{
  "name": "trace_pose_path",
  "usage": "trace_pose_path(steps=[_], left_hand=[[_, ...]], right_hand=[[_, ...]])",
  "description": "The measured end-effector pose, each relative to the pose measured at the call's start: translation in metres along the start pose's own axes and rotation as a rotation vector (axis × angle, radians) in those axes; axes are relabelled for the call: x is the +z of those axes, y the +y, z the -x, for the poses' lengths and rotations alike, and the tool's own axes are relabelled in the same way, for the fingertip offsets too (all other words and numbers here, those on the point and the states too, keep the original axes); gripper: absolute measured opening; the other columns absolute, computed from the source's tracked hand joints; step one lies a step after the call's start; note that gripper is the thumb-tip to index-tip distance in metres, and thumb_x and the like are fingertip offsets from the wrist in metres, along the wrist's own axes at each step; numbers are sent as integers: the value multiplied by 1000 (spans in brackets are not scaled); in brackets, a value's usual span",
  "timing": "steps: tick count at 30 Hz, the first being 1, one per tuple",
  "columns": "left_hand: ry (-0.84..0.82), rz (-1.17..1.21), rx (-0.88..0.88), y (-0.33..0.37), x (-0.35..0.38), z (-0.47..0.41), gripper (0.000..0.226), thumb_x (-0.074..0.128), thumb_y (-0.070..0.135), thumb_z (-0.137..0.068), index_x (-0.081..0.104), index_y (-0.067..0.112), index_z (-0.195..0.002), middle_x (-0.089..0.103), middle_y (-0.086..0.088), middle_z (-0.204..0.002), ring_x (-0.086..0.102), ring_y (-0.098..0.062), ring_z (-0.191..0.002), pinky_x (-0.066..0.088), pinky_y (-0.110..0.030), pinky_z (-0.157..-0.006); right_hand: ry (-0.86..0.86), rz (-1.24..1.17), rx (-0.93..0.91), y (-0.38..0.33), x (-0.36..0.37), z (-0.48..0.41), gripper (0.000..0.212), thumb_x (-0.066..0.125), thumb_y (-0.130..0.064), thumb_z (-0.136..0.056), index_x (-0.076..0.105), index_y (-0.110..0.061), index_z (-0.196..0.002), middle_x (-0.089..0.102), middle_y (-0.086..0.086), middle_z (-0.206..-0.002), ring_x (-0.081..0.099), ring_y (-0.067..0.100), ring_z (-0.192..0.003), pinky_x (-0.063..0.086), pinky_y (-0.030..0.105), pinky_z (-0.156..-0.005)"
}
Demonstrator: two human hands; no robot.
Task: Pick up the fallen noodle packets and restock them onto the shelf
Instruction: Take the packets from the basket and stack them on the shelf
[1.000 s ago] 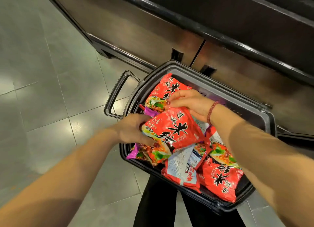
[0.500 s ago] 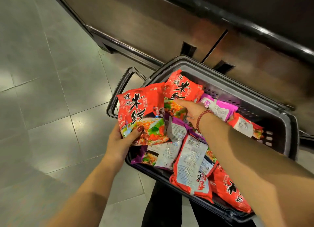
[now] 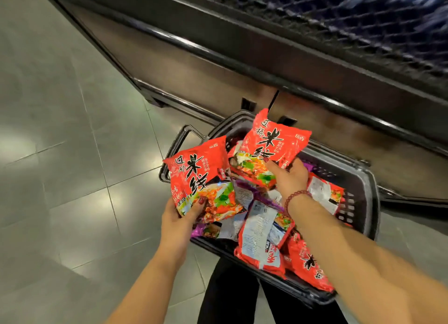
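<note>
Black "过桥米线" on red noodle packet (image 3: pixel 202 175), same characters on second red packet (image 3: pixel 274 144)

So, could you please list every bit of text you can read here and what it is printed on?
"过桥米线": red packet in left hand.
"过桥米线": red packet in right hand.
"米": red packet in the basket; the rest is cut off.
Small print and white back labels: too blurred to read.

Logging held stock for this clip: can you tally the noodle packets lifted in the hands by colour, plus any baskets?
Red packets held: 2, the left-hand packet in the left hand and the right-hand packet in the right hand
Baskets: 1, the dark basket
Total: 3
The packets inside the basket overlap too much to count.
</note>
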State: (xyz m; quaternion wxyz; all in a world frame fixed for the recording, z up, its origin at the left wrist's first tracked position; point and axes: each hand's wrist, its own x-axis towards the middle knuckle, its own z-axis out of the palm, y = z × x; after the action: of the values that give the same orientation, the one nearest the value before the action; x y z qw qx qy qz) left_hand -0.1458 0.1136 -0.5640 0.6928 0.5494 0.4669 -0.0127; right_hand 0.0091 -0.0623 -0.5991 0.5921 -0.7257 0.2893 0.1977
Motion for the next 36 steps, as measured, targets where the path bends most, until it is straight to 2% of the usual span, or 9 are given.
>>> trace_pose_path(steps=[6, 10, 13, 15, 17, 21, 26, 32, 36], left_hand=[[-129, -44, 73, 53, 14, 71, 64, 82, 27, -69, 53, 26, -126, 71, -3, -114, 69, -23, -104, 54, -43, -86], [-191, -52, 169, 95, 23, 126, 82, 82, 37, -62, 45, 32, -135, 68, 0, -118, 68, -21, -104, 55, -42, -85], [-294, -73, 229, 119, 27, 161, 86, 81, 44, -62, 41, 39, -138, 64, 0, -125, 66, -23, -109, 55, -45, -88], [-352, -65, 246, 131, 31, 178, 81, 84, 36, -69, 42, 43, -137, 65, 0, -126, 67, -26, -109, 56, -50, -87], [-414, -63, 267, 144, 35, 193, 79, 85, 27, -72, 42, 47, -135, 65, 1, -125, 67, -27, -108, 55, -53, -86], [-498, -66, 307, 162, 43, 211, 97, 89, 48, -52, 41, 47, -137, 63, 1, -127, 65, -27, -111, 53, -54, -88], [-585, -53, 361, 183, 68, 218, 83, 83, 10, -64, 47, 37, -134, 68, 1, -118, 67, -22, -107, 58, -36, -79], [-654, -91, 417, 201, 121, 225, 71, 65, -8, -81, 45, 33, -136, 69, 3, -114, 68, -16, -102, 59, -25, -76], [-664, -94, 448, 212, 171, 234, 68, 67, -5, -78, 47, 38, -126, 70, 6, -110, 69, -9, -93, 58, -22, -72]], right_hand=[[-15, -85, -25, -51, -76, 77, 34, 81, -18, -75, 66, -15, -106, 72, -1, -99, 67, 17, -93, 53, 33, -83], [-1, -153, -75, -87, -127, 142, 29, 79, -15, -77, 67, -14, -104, 74, 0, -95, 68, 19, -92, 55, 35, -82], [19, -208, -116, -112, -165, 188, 28, 77, -15, -79, 66, -13, -104, 73, 1, -95, 69, 19, -87, 57, 34, -72], [55, -211, -162, -125, -188, 214, 29, 76, -14, -79, 66, -13, -106, 74, 3, -98, 69, 19, -91, 57, 35, -77], [85, -201, -213, -139, -210, 238, 21, 74, -11, -80, 65, -16, -99, 72, 0, -95, 68, 11, -85, 57, 26, -72], [137, -170, -310, -155, -247, 274, 18, 73, -8, -81, 66, -15, -96, 71, -6, -88, 67, -2, -71, 51, 14, -58], [195, -214, -346, -165, -280, 293, 20, 74, -9, -80, 67, -17, -97, 74, -6, -89, 70, 2, -76, 53, 16, -59], [262, -296, -338, -176, -314, 287, 24, 75, -6, -79, 67, -13, -101, 75, 0, -93, 71, 10, -81, 56, 21, -62], [277, -340, -346, -189, -346, 266, 23, 75, -8, -79, 66, -17, -98, 74, -3, -90, 71, 7, -79, 54, 18, -57]])
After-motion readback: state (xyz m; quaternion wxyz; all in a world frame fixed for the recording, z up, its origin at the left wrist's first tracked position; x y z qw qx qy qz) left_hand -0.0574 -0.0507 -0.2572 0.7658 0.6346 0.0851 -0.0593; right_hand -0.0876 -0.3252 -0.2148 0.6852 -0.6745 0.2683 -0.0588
